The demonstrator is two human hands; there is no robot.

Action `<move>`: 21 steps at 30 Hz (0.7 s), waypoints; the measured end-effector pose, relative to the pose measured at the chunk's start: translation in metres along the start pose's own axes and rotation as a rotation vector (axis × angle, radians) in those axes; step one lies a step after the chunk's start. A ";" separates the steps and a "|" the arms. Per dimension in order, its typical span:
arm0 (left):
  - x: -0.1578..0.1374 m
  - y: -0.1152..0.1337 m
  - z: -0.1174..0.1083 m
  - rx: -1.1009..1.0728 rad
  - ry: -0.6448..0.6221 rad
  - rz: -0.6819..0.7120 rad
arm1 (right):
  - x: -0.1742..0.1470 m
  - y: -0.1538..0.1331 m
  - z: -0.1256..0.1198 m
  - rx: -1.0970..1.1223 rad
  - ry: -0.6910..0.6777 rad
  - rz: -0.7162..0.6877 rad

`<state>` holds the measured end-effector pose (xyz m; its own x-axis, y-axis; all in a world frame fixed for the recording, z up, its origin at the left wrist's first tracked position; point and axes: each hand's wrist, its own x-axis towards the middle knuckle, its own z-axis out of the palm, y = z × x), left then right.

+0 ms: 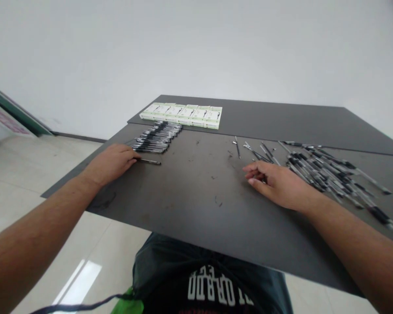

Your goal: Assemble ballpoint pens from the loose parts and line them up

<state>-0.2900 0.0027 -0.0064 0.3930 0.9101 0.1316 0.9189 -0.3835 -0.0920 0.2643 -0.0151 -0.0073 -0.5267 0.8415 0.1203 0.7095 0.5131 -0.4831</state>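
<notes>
At the left of the table, my left hand has its fingers closed on the end of a pen, which lies flat on the tabletop. Just beyond it, several clear pens with black grips form a neat slanting row. My right hand hovers low over the table, fingers loosely curved and the thumb apart from them; I make out no pen in its grasp. Close by are a few thin pen parts and a jumbled heap of pens.
White and green boxes with a pen picture lie side by side behind the row. A lone thin piece sits left of the heap. Dark marks speckle the grey tabletop. A white wall stands behind.
</notes>
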 end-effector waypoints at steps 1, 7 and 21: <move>0.002 -0.003 0.000 0.019 0.007 -0.003 | 0.000 0.001 0.000 0.001 -0.004 -0.002; 0.017 -0.012 0.009 0.040 0.031 -0.033 | 0.000 0.002 0.000 0.010 -0.014 -0.001; 0.030 -0.001 -0.001 0.097 -0.017 -0.051 | 0.001 -0.001 -0.002 -0.009 -0.014 -0.022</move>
<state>-0.2791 0.0297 -0.0011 0.3447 0.9307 0.1222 0.9297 -0.3206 -0.1811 0.2640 -0.0147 -0.0051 -0.5487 0.8276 0.1181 0.7021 0.5329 -0.4723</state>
